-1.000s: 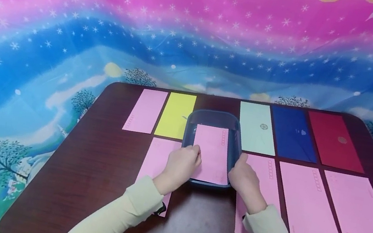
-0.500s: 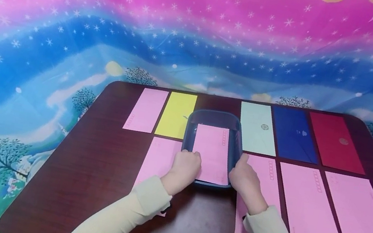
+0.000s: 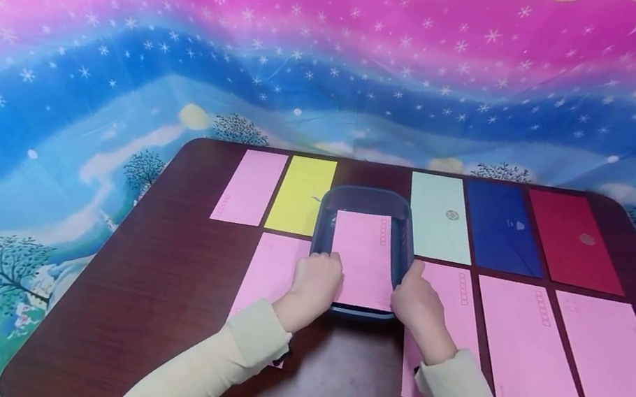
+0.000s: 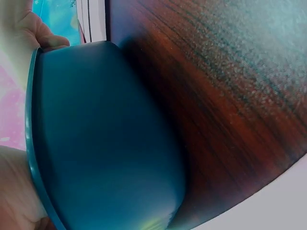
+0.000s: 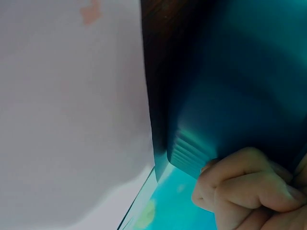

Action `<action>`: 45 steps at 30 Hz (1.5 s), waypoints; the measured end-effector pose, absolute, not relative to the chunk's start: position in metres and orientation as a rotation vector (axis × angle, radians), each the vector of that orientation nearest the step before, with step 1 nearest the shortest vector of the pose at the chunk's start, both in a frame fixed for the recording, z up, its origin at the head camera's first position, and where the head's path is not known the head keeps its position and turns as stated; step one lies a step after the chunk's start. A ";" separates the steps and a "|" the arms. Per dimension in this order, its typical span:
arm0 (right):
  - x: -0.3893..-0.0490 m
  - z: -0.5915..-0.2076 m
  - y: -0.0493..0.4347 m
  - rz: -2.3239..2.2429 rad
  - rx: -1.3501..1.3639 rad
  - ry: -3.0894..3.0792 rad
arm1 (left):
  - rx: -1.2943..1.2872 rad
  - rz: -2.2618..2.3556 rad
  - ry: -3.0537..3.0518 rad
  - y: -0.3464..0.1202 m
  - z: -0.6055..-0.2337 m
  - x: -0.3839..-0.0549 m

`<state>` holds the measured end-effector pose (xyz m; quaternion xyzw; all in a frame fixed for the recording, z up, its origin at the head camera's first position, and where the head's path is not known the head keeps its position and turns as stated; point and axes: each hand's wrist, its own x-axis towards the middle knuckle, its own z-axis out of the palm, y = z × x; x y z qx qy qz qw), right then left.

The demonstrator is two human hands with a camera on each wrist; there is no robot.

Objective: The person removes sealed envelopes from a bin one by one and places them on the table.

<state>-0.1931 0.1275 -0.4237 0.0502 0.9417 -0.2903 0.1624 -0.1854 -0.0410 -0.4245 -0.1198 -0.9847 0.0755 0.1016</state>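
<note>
A dark blue plastic bin (image 3: 366,198) sits mid-table with its near rim toward me. A pink envelope (image 3: 362,256) lies inside it, its printed boxes at the upper right. My left hand (image 3: 312,286) grips the bin's left side, close to the envelope's left edge; in the left wrist view the left hand (image 4: 19,189) is partly cut off beside the rim. On the opposite side, my right hand (image 3: 419,307) holds the right rim, and the right wrist view has its curled fingers (image 5: 247,184) against the bin wall (image 5: 240,91). The bin's underside is hidden.
Behind lie a small pink envelope (image 3: 250,186), a yellow one (image 3: 299,194), a pale green one (image 3: 439,218), a blue one (image 3: 504,228) and a red one (image 3: 575,240). Nearer, more pink envelopes (image 3: 538,365) flank the bin on the dark wooden table (image 3: 145,310).
My left hand has shifted slightly right and down along the bin's side. The envelope inside has moved a little up in the head view. Bin and right hand are nearly unchanged.
</note>
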 end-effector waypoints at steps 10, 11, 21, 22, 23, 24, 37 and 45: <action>-0.193 -0.424 0.128 -0.852 0.151 2.668 | -0.295 -0.164 -3.015 -0.046 -0.416 -0.188; -0.193 -0.424 0.127 -0.851 0.153 2.665 | -0.284 -0.244 -3.031 -0.047 -0.415 -0.189; -0.193 -0.421 0.127 -0.836 0.161 2.649 | -0.148 -0.694 -3.088 -0.054 -0.409 -0.191; -0.193 -0.421 0.127 -0.837 0.165 2.647 | -0.131 -0.733 -3.090 -0.055 -0.408 -0.191; -0.193 -0.421 0.126 -0.838 0.168 2.644 | -0.116 -0.775 -3.087 -0.055 -0.407 -0.191; -0.193 -0.421 0.126 -0.837 0.169 2.643 | -0.099 -0.816 -3.085 -0.056 -0.406 -0.192; -0.191 -0.420 0.127 -0.815 0.131 2.659 | -0.028 -0.972 -2.969 -0.064 -0.406 -0.190; -0.191 -0.420 0.127 -0.825 0.133 2.668 | 0.011 -1.065 -2.842 -0.094 -0.393 -0.180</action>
